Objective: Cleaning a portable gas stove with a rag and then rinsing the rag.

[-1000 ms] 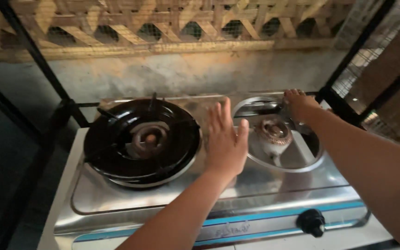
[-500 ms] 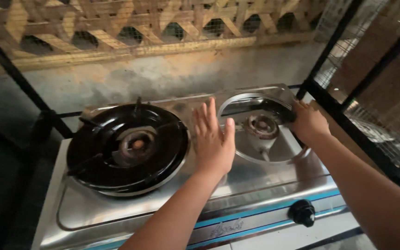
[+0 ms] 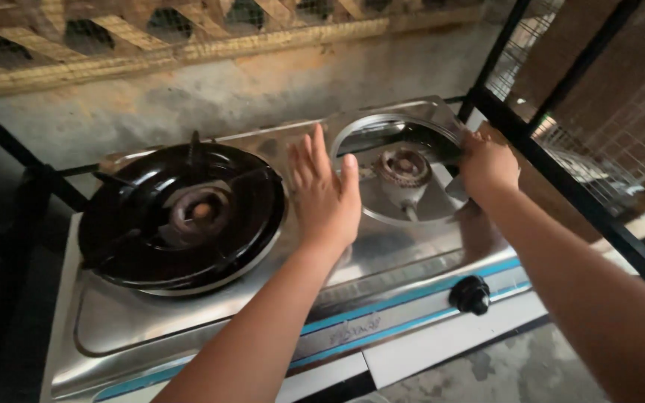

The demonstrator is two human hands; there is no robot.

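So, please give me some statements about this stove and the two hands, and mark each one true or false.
1. The left hand lies flat on the stove top between the two burners. True.
2. The right hand turns the black knob. False: it is at the right rim of the right burner well, away from the knob.
3. The left burner has a black pan support. True.
4. A pot stands on the right burner. False: it is bare.

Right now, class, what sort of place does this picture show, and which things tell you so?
Probably a simple, semi-outdoor cooking area: a two-burner stainless steel gas stove sits before a rough concrete wall topped with wooden lattice, beside black metal mesh racking.
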